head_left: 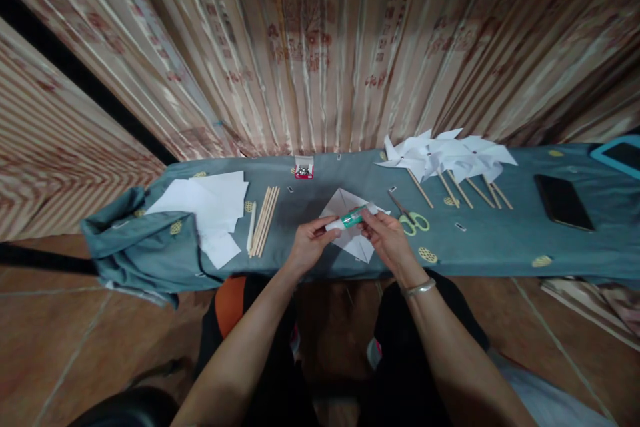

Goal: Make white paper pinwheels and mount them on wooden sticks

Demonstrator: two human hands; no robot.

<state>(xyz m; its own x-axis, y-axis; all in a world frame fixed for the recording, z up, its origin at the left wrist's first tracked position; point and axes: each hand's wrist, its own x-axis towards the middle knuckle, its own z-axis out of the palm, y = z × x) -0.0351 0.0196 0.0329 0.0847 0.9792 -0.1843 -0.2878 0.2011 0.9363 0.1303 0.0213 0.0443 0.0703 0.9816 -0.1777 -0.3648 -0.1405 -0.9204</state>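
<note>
Between my two hands is a small green and white tube point(353, 217), held above a white paper point(361, 247) with creases and cuts that lies on the cloth-covered table. My left hand point(313, 243) pinches the white left end of the tube. The fingers of my right hand point(387, 237) close on its right end, beside a translucent tip. Just right of my right hand lie scissors point(414, 221) with light green handles. A small red and white box point(304, 168) of metal pins stands open behind the paper.
Wooden sticks point(265, 221) and a white pen-like stick point(251, 228) lie at left, beside white paper sheets point(217, 197). White paper pinwheels point(445, 155) on sticks rest at back right. Further right are a black phone point(563, 202) and a blue-framed object point(620, 155). A patterned curtain point(320, 47) hangs behind.
</note>
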